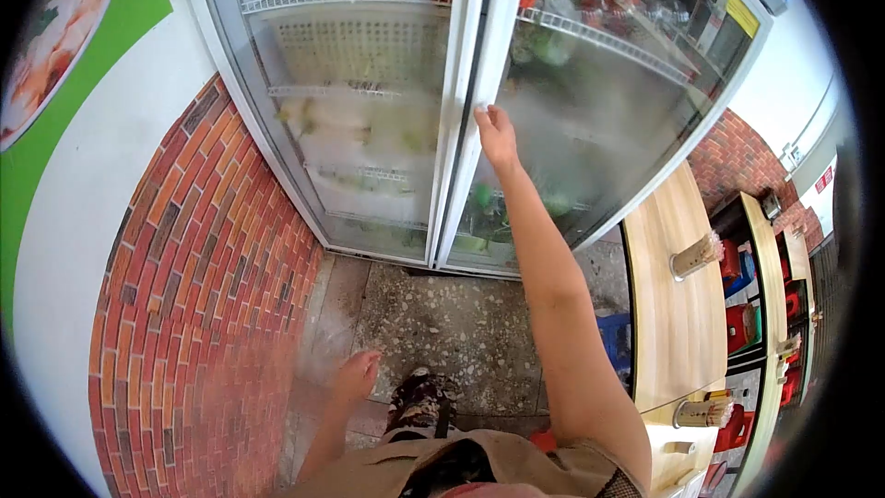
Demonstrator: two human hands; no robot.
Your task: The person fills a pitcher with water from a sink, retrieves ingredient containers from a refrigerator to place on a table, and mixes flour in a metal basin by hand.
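My right hand reaches up to the white frame of the right glass door of a tall fridge. Its fingers are curled round the edge of that door, which stands slightly ajar beside the left door. Low over the floor, my left hand hangs near my leg with its fingers loosely curled; whether it holds anything is unclear. Behind the fogged glass, white wire shelves carry a pale basket, green items and something red, all blurred.
A brick-patterned wall runs along the left. On the right are wooden tables with holders of chopsticks and red stools. Speckled floor lies before the fridge.
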